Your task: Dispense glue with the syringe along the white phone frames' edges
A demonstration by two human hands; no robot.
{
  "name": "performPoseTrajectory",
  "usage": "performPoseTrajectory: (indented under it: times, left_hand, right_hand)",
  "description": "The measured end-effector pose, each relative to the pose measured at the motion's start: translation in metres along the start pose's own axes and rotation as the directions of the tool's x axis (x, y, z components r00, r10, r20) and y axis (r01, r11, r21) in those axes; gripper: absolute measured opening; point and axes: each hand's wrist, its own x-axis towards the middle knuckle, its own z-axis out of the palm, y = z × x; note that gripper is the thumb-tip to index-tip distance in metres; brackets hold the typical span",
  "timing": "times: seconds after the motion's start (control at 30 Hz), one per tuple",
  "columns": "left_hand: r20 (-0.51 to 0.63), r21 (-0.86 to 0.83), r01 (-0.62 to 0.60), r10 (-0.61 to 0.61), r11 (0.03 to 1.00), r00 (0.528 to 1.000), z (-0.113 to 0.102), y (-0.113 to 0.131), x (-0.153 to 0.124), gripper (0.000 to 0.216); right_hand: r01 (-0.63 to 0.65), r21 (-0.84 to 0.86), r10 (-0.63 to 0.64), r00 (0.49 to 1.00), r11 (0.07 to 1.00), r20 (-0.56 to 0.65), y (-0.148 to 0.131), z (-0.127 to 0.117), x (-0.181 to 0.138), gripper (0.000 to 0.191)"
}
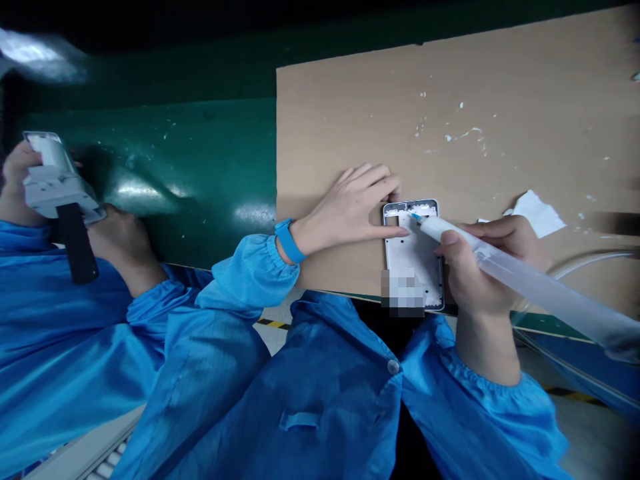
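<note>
A shallow white plastic housing (407, 257) with a grey rim lies on the cardboard, its near end reaching the board's front edge. At its upper left corner is my left hand (355, 203); the thumb lies over the left rim and the other fingers curl outside it, steadying it. In my right hand (475, 267), wrapped by the fingers, is a large translucent dispensing syringe (535, 277). It slants down leftward, and its blue nozzle tip (416, 217) is at the housing's upper inside. Whether the tip touches the surface I cannot tell.
A cardboard sheet (350, 120) with white specks covers the green bench (215, 147). Torn white paper (537, 212) and a clear hose (590, 261) lie at right. On the left, a co-worker's hands (120, 240) hold a white device (60, 180) with a black strip.
</note>
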Motion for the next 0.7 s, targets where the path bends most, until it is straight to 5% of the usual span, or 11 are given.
performPoseTrajectory:
  times: [0.17,0.7]
  left_hand:
    - [-0.011,0.000,-0.005,0.005,1.000,1.000,0.0013,-0.0009,-0.0003,0.044]
    - [0.020,0.008,0.016,-0.016,1.000,1.000,-0.0013,0.0012,0.0007,0.042]
  right_hand:
    - [0.074,-0.015,-0.074,0.997,0.997,-0.003,-0.0004,-0.0002,0.0015,0.033]
    - [0.019,-0.032,-0.018,1.000,0.999,0.021,-0.0017,-0.0009,0.0009,0.034]
